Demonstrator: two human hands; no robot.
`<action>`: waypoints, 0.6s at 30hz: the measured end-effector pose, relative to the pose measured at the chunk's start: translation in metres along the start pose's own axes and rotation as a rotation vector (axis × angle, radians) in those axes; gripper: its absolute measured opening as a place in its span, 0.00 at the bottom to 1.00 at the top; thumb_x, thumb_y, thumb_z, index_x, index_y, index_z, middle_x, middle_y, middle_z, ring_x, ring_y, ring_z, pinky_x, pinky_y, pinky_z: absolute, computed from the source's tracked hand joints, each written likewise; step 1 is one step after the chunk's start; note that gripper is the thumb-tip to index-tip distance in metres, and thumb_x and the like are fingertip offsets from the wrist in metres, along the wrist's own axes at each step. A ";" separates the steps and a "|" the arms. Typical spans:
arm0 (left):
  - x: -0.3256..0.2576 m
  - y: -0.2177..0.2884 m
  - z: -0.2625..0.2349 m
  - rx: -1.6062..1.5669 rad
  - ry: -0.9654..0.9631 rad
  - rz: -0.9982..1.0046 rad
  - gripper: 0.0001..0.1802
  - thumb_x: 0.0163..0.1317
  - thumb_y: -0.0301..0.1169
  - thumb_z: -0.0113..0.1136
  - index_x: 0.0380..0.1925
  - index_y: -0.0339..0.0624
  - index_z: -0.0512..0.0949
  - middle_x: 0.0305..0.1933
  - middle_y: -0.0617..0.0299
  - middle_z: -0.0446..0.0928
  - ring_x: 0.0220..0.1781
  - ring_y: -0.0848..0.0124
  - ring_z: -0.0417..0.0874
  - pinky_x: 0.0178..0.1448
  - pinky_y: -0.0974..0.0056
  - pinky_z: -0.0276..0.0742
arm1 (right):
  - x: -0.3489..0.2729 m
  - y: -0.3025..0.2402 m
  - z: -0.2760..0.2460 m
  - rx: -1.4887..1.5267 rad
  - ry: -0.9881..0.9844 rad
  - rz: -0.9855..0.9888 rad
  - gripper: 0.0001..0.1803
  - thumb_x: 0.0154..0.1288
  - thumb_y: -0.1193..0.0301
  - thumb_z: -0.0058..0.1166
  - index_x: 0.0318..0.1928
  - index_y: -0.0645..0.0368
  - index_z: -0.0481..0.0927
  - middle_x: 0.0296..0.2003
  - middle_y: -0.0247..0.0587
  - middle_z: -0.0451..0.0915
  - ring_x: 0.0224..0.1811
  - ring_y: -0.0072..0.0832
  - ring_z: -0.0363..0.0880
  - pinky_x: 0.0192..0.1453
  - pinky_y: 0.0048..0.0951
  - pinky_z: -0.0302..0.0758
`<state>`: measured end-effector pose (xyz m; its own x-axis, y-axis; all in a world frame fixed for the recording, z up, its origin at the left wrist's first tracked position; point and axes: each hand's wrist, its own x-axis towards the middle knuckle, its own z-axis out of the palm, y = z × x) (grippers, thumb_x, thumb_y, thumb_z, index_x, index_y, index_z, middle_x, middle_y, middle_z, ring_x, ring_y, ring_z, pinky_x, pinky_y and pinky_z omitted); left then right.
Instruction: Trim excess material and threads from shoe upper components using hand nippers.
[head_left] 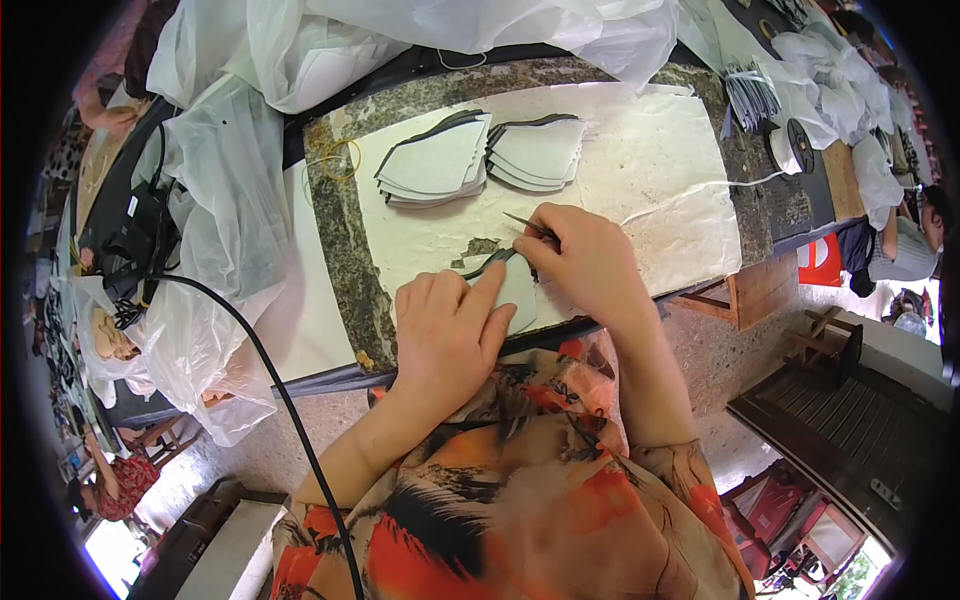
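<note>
My left hand [450, 318] lies over a small white piece with a black edge [517, 293], its fingers stretched out and pressing the piece onto the board. At the top edge of that piece, the thumb and fingers of my right hand [580, 255] are closed. A slim dark pointed tool [529, 225] sticks out of the right hand towards the upper left; its other end is hidden in the palm. Beyond the hands lie a left stack of white pieces with black edges [432, 163] and a similar right stack [537, 152], both fanned out.
A worn white sheet [660, 150] covers the speckled board [342, 230]. White cord runs from a spool [790, 147] at right. Clear plastic bags [235, 180] crowd the left and far sides. A black cable [285, 395] crosses by my left arm. Other people sit farther off.
</note>
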<state>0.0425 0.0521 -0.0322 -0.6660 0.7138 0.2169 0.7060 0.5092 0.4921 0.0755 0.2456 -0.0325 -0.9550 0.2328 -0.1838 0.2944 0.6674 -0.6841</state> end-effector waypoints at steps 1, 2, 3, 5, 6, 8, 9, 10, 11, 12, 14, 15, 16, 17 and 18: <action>-0.002 -0.001 0.003 -0.044 0.037 -0.033 0.21 0.58 0.36 0.69 0.51 0.42 0.82 0.35 0.59 0.72 0.39 0.61 0.73 0.48 0.57 0.67 | -0.004 0.000 0.006 -0.011 0.066 -0.014 0.13 0.66 0.63 0.56 0.33 0.61 0.79 0.33 0.50 0.82 0.37 0.50 0.82 0.41 0.47 0.77; -0.004 -0.002 0.006 -0.045 0.038 -0.031 0.21 0.58 0.36 0.69 0.51 0.42 0.82 0.35 0.59 0.72 0.39 0.61 0.73 0.48 0.57 0.67 | -0.006 0.000 0.010 -0.023 0.132 -0.028 0.12 0.67 0.64 0.56 0.33 0.60 0.78 0.33 0.48 0.82 0.37 0.48 0.82 0.40 0.46 0.77; -0.006 -0.002 0.008 -0.049 0.061 -0.042 0.22 0.57 0.36 0.70 0.51 0.40 0.82 0.37 0.58 0.72 0.40 0.60 0.73 0.49 0.56 0.67 | -0.008 0.000 0.010 -0.024 0.135 -0.028 0.12 0.67 0.64 0.56 0.33 0.60 0.78 0.33 0.48 0.82 0.37 0.48 0.82 0.40 0.46 0.77; -0.009 -0.003 0.011 -0.054 0.088 -0.048 0.23 0.56 0.36 0.71 0.51 0.39 0.82 0.38 0.57 0.73 0.41 0.59 0.73 0.49 0.56 0.68 | -0.011 0.001 0.009 -0.005 0.150 -0.056 0.09 0.68 0.66 0.56 0.37 0.60 0.80 0.35 0.48 0.83 0.36 0.48 0.82 0.39 0.43 0.77; -0.010 -0.005 0.012 -0.076 0.078 -0.056 0.24 0.56 0.36 0.71 0.52 0.39 0.81 0.40 0.58 0.74 0.42 0.59 0.73 0.49 0.56 0.67 | -0.010 0.002 0.006 -0.007 0.154 -0.056 0.09 0.68 0.66 0.56 0.37 0.60 0.80 0.35 0.48 0.83 0.36 0.48 0.82 0.39 0.43 0.77; -0.011 -0.005 0.011 -0.095 0.070 -0.063 0.24 0.57 0.36 0.70 0.53 0.39 0.81 0.42 0.60 0.75 0.43 0.60 0.73 0.49 0.56 0.66 | -0.010 0.008 -0.002 0.337 0.088 0.011 0.11 0.66 0.66 0.60 0.44 0.59 0.82 0.34 0.46 0.84 0.34 0.40 0.83 0.39 0.37 0.77; -0.010 -0.005 0.010 -0.121 0.068 -0.082 0.23 0.56 0.35 0.71 0.52 0.40 0.81 0.42 0.59 0.75 0.44 0.60 0.73 0.50 0.56 0.66 | -0.010 0.010 -0.006 0.337 0.090 0.009 0.11 0.66 0.66 0.60 0.44 0.59 0.82 0.34 0.46 0.84 0.34 0.40 0.83 0.39 0.37 0.77; -0.009 -0.004 0.010 -0.149 0.065 -0.099 0.22 0.56 0.35 0.71 0.51 0.41 0.81 0.42 0.59 0.75 0.45 0.59 0.73 0.50 0.56 0.66 | -0.011 0.013 -0.010 0.481 -0.005 0.095 0.13 0.65 0.66 0.61 0.47 0.59 0.83 0.34 0.44 0.84 0.34 0.36 0.82 0.39 0.35 0.77; -0.008 -0.004 0.010 -0.150 0.067 -0.096 0.22 0.56 0.35 0.71 0.51 0.41 0.81 0.42 0.59 0.75 0.45 0.59 0.73 0.50 0.56 0.66 | -0.012 0.014 -0.012 0.624 -0.102 0.180 0.16 0.64 0.66 0.61 0.49 0.59 0.83 0.33 0.42 0.84 0.34 0.32 0.82 0.40 0.33 0.77; -0.008 -0.004 0.010 -0.174 0.067 -0.115 0.21 0.56 0.34 0.71 0.50 0.42 0.81 0.41 0.59 0.75 0.45 0.59 0.73 0.51 0.55 0.65 | -0.013 0.012 -0.015 0.623 -0.099 0.179 0.16 0.64 0.66 0.61 0.49 0.59 0.83 0.33 0.42 0.84 0.34 0.32 0.82 0.40 0.33 0.77; -0.007 -0.003 0.010 -0.200 0.065 -0.131 0.20 0.56 0.34 0.70 0.49 0.43 0.81 0.41 0.59 0.75 0.46 0.58 0.73 0.52 0.55 0.65 | -0.016 0.004 -0.020 0.539 -0.207 0.265 0.16 0.61 0.69 0.62 0.49 0.62 0.84 0.33 0.39 0.83 0.35 0.26 0.81 0.41 0.30 0.77; -0.006 -0.004 0.010 -0.210 0.070 -0.121 0.20 0.56 0.33 0.70 0.48 0.43 0.81 0.42 0.59 0.75 0.47 0.58 0.73 0.53 0.55 0.64 | -0.015 0.005 -0.019 0.538 -0.206 0.266 0.16 0.61 0.69 0.62 0.49 0.62 0.84 0.33 0.39 0.83 0.35 0.26 0.81 0.41 0.30 0.77; -0.005 -0.003 0.010 -0.219 0.074 -0.112 0.19 0.55 0.33 0.70 0.48 0.44 0.80 0.42 0.59 0.75 0.47 0.58 0.73 0.54 0.55 0.64 | -0.014 0.006 -0.018 0.507 -0.172 0.160 0.15 0.61 0.71 0.64 0.48 0.62 0.84 0.35 0.35 0.82 0.36 0.21 0.77 0.42 0.26 0.75; -0.005 -0.004 0.010 -0.218 0.073 -0.112 0.19 0.55 0.33 0.70 0.48 0.44 0.80 0.42 0.59 0.75 0.47 0.58 0.73 0.54 0.55 0.64 | -0.014 0.007 -0.017 0.475 -0.138 0.054 0.15 0.61 0.73 0.66 0.48 0.63 0.84 0.36 0.31 0.80 0.37 0.17 0.74 0.44 0.22 0.73; -0.004 -0.004 0.011 -0.230 0.082 -0.100 0.19 0.55 0.33 0.70 0.48 0.44 0.80 0.43 0.59 0.75 0.48 0.59 0.73 0.54 0.55 0.64 | -0.014 0.006 -0.016 0.476 -0.138 0.054 0.15 0.61 0.73 0.66 0.48 0.63 0.84 0.36 0.31 0.80 0.37 0.17 0.74 0.44 0.22 0.73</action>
<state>0.0451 0.0520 -0.0444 -0.7536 0.6194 0.2201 0.5686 0.4462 0.6911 0.0915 0.2581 -0.0226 -0.9442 0.1408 -0.2977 0.3250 0.2526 -0.9114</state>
